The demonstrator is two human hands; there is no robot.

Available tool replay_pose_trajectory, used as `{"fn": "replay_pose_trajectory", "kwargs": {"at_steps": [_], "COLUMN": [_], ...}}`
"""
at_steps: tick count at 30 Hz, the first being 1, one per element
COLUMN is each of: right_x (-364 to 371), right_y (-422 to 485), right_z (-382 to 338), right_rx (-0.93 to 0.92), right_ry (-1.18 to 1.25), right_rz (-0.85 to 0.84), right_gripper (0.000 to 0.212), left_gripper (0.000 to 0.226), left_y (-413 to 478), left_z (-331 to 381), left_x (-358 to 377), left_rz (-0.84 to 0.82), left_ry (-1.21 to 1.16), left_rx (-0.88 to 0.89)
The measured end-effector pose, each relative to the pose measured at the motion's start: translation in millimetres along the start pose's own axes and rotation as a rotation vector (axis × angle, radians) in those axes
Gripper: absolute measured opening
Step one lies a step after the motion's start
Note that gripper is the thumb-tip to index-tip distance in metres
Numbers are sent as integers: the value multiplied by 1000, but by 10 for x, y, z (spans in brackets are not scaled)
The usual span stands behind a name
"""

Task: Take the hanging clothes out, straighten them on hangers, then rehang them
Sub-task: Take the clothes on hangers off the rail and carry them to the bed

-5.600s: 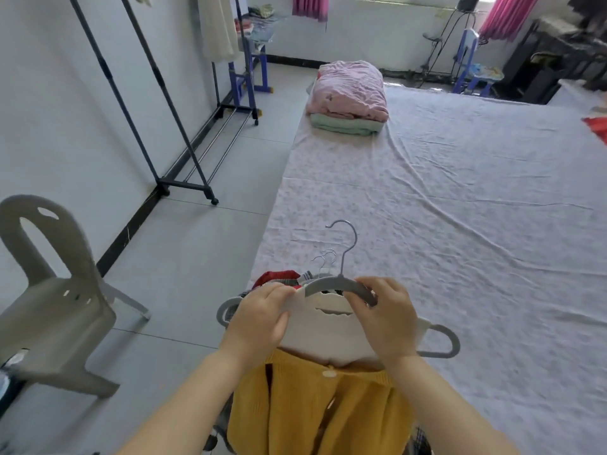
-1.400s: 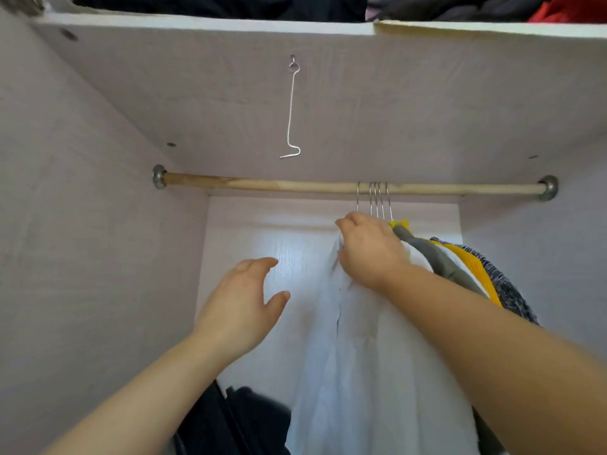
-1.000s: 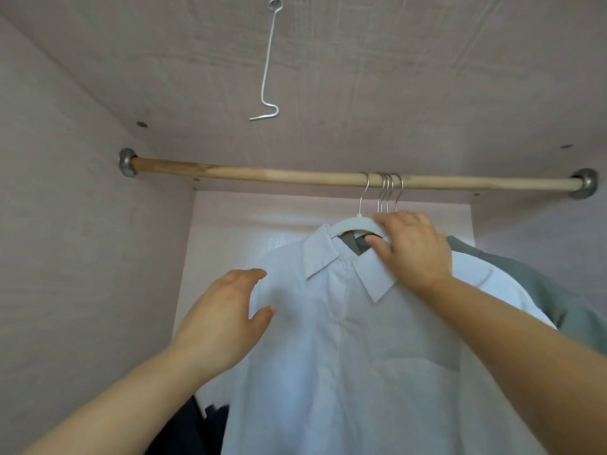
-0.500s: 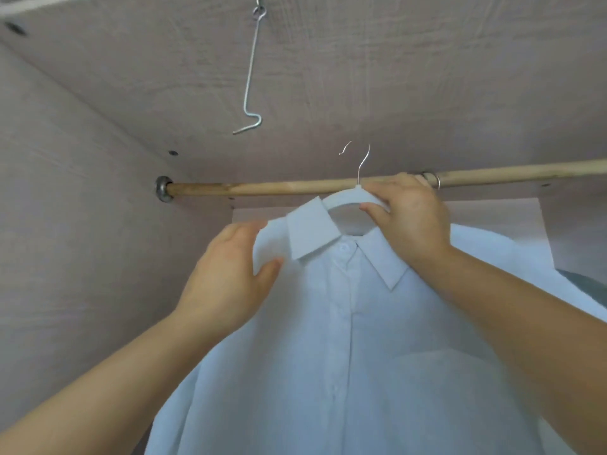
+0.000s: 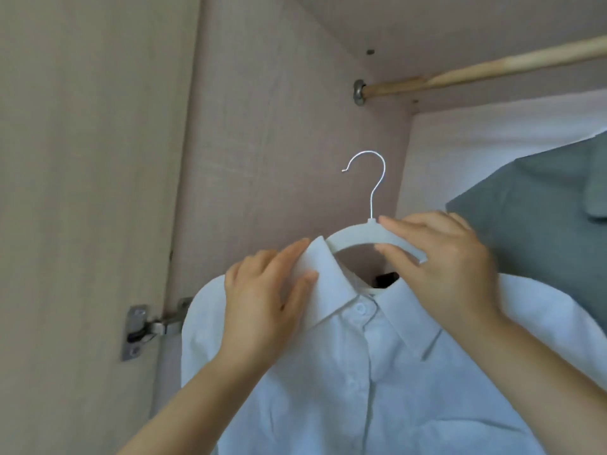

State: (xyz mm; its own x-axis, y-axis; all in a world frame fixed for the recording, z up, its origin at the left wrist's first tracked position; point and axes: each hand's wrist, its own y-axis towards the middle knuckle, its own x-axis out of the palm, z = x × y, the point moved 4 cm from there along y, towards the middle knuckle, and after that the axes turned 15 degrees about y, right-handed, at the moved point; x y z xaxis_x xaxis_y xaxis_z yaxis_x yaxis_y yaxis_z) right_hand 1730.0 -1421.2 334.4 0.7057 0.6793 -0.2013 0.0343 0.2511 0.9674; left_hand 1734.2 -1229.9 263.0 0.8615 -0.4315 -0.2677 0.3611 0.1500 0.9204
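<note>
White shirt [image 5: 377,372], filling the lower centre of the frame, is sitting on a pale hanger [image 5: 358,236] whose hook is hovering well below the wooden rod [image 5: 476,72] at upper right. The right hand [image 5: 443,267] is pinching the hanger's arm; the left hand [image 5: 262,310] is pinching the collar. The bottom edge is cutting off the shirt's hem, the right edge a grey garment [image 5: 542,231].

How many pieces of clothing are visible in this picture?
2. A white shirt on the hanger that the right hand pinches, centre; a grey-green garment at the right edge. Others may hang beyond the frame.
</note>
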Motion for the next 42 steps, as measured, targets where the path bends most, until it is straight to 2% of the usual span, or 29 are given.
{"fn": "replay_pose_trajectory", "kwargs": {"at_steps": [7, 13, 19, 34, 42], "right_x": [653, 1115, 1368, 1328, 1402], "right_y": [-1170, -1660, -1726, -1675, -1623], "right_z": [-763, -1821, -3119, -7175, -8839], "right_rx": [41, 33, -20, -110, -135], "right_ry": [338, 653, 929, 1592, 1832], "right_rz": [-52, -107, -129, -294, -445], "right_gripper": [25, 24, 22, 26, 24], "left_gripper": [36, 33, 30, 32, 35], "left_y": [-1388, -2253, -2834, -4269, -4677], "left_z": [-649, -1016, -1277, -1658, -1981], "left_x": [-652, -1621, -2829, -6201, -7391], "left_rz": [-84, -112, -41, 109, 173], "left_ry": [279, 532, 795, 1340, 1535], "left_rx": [-134, -317, -439, -737, -888]}}
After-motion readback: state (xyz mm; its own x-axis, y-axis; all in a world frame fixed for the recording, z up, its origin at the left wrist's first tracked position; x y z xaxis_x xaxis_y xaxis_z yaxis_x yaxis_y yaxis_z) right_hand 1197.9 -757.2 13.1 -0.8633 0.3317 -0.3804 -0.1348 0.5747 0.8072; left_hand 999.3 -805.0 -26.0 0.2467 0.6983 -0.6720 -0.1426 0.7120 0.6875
